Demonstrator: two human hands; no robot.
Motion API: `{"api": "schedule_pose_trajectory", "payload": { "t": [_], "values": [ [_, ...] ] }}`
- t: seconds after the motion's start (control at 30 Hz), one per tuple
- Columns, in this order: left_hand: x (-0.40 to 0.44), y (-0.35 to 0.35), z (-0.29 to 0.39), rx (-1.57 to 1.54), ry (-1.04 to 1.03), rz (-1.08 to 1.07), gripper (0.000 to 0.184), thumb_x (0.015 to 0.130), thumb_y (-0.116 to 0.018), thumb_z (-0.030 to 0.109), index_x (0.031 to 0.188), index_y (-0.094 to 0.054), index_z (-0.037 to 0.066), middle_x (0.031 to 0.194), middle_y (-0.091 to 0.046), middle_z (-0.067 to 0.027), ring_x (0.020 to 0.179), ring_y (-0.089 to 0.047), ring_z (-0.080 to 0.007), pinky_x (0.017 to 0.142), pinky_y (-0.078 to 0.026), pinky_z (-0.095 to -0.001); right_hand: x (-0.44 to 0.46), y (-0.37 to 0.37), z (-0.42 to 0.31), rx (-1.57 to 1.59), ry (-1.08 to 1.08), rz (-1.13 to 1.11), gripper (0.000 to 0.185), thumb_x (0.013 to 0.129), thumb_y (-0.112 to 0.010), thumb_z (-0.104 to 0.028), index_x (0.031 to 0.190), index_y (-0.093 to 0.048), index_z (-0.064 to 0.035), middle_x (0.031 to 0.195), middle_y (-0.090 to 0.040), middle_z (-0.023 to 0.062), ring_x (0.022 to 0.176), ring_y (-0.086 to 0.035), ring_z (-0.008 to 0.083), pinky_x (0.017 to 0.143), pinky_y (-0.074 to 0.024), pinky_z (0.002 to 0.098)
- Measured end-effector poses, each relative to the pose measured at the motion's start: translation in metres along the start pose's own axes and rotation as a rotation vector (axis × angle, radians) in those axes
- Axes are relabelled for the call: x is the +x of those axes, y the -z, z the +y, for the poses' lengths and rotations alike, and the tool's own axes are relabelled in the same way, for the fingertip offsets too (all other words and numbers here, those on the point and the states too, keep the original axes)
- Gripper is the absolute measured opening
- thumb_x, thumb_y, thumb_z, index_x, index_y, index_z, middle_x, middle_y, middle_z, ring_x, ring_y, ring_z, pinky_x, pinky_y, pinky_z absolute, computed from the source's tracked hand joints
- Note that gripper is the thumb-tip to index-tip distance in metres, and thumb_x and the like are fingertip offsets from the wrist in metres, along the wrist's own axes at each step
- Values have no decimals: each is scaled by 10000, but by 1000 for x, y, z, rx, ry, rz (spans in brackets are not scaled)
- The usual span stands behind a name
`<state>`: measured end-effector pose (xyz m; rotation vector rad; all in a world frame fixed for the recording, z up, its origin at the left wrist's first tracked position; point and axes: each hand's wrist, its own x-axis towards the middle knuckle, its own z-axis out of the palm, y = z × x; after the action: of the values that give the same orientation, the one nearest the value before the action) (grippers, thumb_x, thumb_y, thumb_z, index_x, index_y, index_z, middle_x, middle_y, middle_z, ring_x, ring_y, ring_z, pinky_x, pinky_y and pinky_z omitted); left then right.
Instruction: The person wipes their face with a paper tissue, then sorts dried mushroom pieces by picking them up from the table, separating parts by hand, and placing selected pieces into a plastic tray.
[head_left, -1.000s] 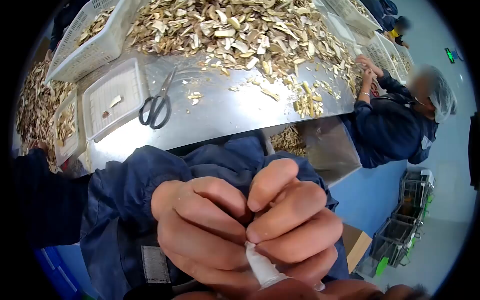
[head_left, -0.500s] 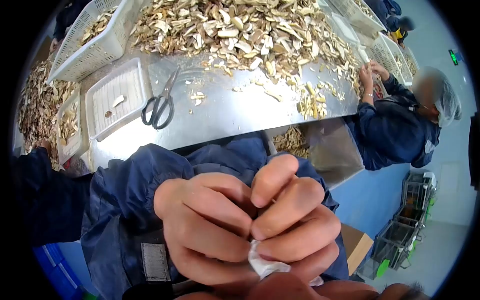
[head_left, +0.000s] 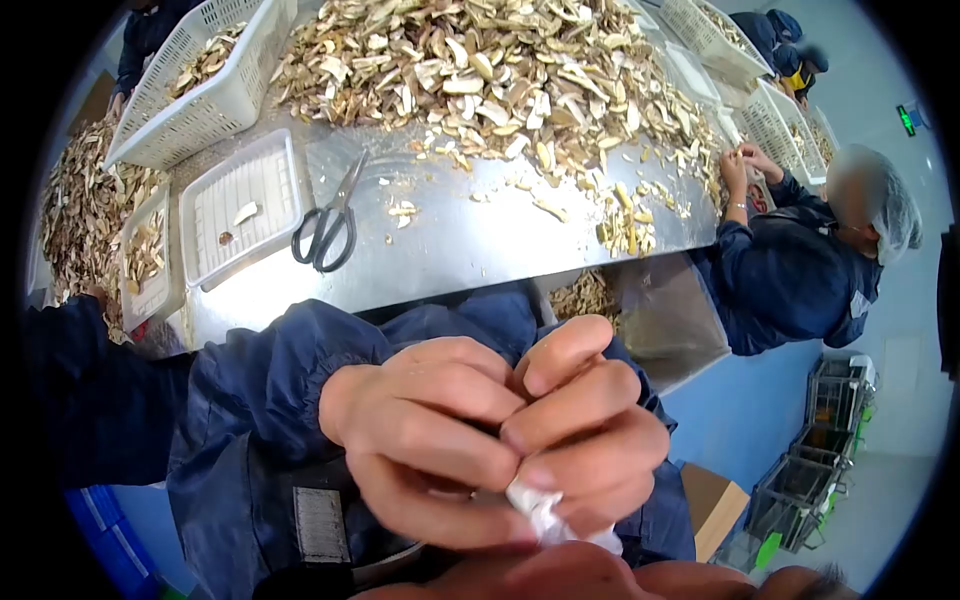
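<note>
Close to the camera, my left hand [head_left: 430, 430] and my right hand [head_left: 592, 420] meet with curled fingers, their fingertips touching. A crumpled white piece, like thin tissue or film, [head_left: 540, 508] is pinched between the fingers, its lower part near the face at the bottom edge. Which hand grips it more is hard to tell. Beyond the hands, black-handled scissors [head_left: 325, 232] lie on the metal table [head_left: 430, 265]. To their left is a shallow white tray [head_left: 197, 235] with a pale slice and a small brown bit.
A large heap of sliced dried mushrooms [head_left: 480, 70] covers the table's back. A white basket [head_left: 190, 125] stands at upper left. A co-worker [head_left: 790, 260] in dark blue and a hair net works at right. Below the table edge is a lined bin [head_left: 665, 310]; a cardboard box [head_left: 712, 505] stands lower right.
The fingers of both hands have shifted and closed nearer together, and the white piece is more crumpled. The table and its items sit slightly lower in view. The co-worker's hands have moved slightly.
</note>
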<state>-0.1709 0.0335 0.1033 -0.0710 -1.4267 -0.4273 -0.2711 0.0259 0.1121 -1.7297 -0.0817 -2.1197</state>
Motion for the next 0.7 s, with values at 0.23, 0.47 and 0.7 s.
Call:
{"api": "schedule_pose_trajectory", "payload": {
  "t": [0.23, 0.47, 0.7],
  "values": [
    [9, 35, 1, 124, 140, -266, 139, 835, -740, 115, 958, -771, 60, 963, -671, -118, 743, -593, -227, 617, -447, -319, 5, 10, 6, -281, 13, -50, 185, 685, -785, -96, 838, -683, -111, 861, -628, 58, 727, -578, 182, 579, -378, 325],
    [-4, 38, 16, 84, 407, -10, 221, 777, -654, -93, 975, -700, -5, 935, -620, -136, 691, -597, -225, 597, -479, -298, 15, 5, -11, 434, -323, 116, 136, 813, -728, -59, 901, -626, -76, 817, -584, 108, 586, -507, 180, 482, -355, 293],
    [-3, 34, 15, 45, 436, 29, 255, 752, -616, -129, 961, -705, -12, 940, -627, -140, 689, -599, -219, 594, -483, -288, 20, 21, -8, 633, -241, -60, 110, 885, -664, -55, 887, -559, -23, 867, -631, 185, 625, -626, 275, 523, -520, 333]
  ]
}}
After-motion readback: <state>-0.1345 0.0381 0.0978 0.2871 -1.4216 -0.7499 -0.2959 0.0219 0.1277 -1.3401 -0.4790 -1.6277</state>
